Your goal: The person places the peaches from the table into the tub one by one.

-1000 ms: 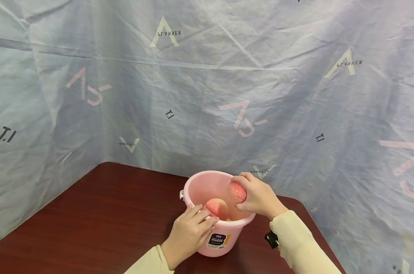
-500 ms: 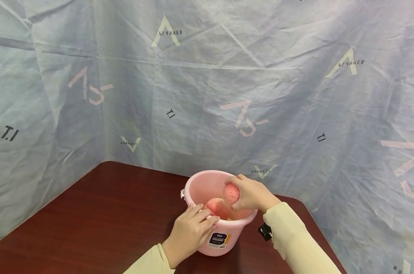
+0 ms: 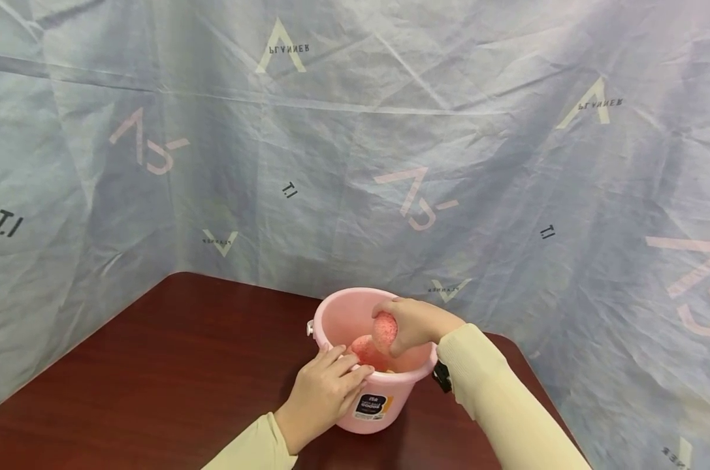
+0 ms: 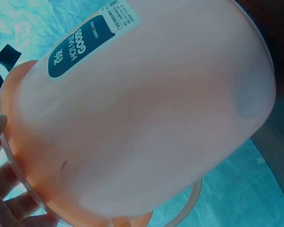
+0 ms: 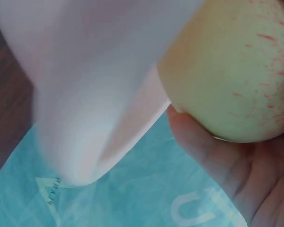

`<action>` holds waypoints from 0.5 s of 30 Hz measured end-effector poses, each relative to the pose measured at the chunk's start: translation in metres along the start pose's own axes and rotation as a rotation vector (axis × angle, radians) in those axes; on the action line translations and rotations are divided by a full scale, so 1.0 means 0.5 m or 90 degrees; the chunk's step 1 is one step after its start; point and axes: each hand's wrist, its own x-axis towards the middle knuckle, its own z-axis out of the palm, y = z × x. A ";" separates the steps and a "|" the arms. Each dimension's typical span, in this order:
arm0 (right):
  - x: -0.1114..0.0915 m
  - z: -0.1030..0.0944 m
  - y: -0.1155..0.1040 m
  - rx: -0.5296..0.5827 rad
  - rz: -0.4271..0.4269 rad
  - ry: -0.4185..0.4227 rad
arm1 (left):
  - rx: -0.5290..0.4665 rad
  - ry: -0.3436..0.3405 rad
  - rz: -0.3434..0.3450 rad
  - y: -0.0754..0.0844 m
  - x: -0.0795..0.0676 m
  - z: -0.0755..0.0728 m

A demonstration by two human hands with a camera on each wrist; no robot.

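A pink plastic bucket (image 3: 384, 395) with a dark label stands on the table. My left hand (image 3: 325, 385) grips the near-left part of its rim, fingers hooked over the edge; the fingers (image 4: 21, 206) and the bucket wall (image 4: 146, 113) show in the left wrist view. My right hand (image 3: 416, 323) holds a red-flecked apple (image 3: 385, 333) inside the mouth of the bucket. Up close in the right wrist view, the apple (image 5: 232, 71) is yellow-green with red streaks. Beneath it in the bucket lies a second reddish fruit (image 3: 360, 348), partly hidden.
The dark red-brown table (image 3: 155, 365) spreads out to the left of the bucket. Grey-blue printed cloth (image 3: 343, 163) hangs behind and on both sides. A white handle joint (image 3: 310, 328) sticks out on the bucket's left. A bit of yellow (image 3: 390, 371) shows inside.
My right hand has moved left and slightly down with the apple, from the bucket's right side toward the middle of its mouth. The left hand has stayed on the rim.
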 end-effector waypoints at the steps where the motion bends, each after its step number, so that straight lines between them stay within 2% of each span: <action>1: 0.005 -0.002 -0.003 0.003 -0.001 -0.013 | -0.001 -0.003 0.000 0.000 0.000 -0.001; 6: 0.025 -0.008 -0.021 0.022 0.007 -0.062 | -0.008 -0.033 -0.011 0.002 0.000 -0.008; 15: 0.049 -0.029 -0.036 0.038 0.102 -0.113 | -0.009 -0.046 -0.002 -0.004 0.000 -0.012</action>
